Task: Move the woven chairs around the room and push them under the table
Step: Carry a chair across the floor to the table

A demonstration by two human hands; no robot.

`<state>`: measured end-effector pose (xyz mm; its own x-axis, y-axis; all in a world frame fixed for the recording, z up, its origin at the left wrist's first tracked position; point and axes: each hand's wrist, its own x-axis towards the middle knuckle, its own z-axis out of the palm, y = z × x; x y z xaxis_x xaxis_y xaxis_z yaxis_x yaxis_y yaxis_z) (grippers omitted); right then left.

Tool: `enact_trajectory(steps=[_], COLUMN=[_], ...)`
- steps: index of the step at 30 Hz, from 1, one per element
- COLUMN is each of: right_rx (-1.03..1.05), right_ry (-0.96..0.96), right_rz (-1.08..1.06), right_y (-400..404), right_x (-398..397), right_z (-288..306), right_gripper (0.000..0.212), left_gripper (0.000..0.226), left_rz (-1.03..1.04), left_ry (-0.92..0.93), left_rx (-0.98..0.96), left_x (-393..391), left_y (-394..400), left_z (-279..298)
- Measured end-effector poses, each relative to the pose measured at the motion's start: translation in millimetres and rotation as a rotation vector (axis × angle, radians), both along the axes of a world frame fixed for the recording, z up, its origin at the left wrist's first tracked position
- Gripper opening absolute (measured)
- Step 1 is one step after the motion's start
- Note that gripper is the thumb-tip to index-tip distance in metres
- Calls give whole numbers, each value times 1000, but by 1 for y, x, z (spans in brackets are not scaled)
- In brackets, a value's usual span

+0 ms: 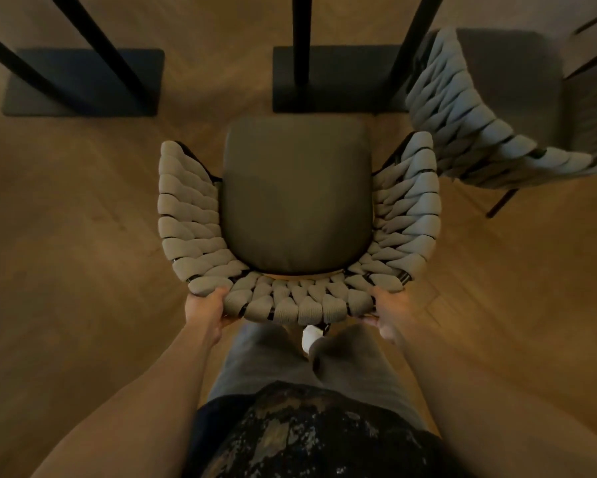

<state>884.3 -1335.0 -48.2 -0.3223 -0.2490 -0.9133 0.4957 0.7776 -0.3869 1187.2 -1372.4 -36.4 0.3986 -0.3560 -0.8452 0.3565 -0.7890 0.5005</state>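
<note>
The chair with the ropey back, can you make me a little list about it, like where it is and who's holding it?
chair: grey woven-back chair with a dark olive seat cushion
left hand: grips the left end of the backrest
right hand: grips the right end of the backrest
faces: toward the black table legs on flat dark base plates
neighbour: second grey woven chair, front right
floor: brown wood
under the table: cannot tell, tabletop not visible
</note>
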Motion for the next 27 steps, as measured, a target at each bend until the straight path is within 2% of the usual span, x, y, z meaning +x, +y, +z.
enact_trajectory(steps=[7,14,19,23,27], right_rx=[-4,-4,30,49,56], right_ry=[-1,24,-6,-7,-22], right_rz=[27,41,54,54,48], right_y=[-99,-185,-238,-266,-286], right_x=[-6,-7,-9,-7,-8], right_z=[3,2,6,2,-2], right_gripper=[29,39,32,36,26], left_gripper=[40,41,29,29,36], left_rz=[-1,-3,-24,-37,-54], left_ry=[-16,3,20,21,15], left_rx=[3,17,-1,1,-14], left_x=[-7,-3,-3,1,-2], left_y=[-97,-180,-225,-257,-284], left_z=[-5,-6,-7,-8,-6])
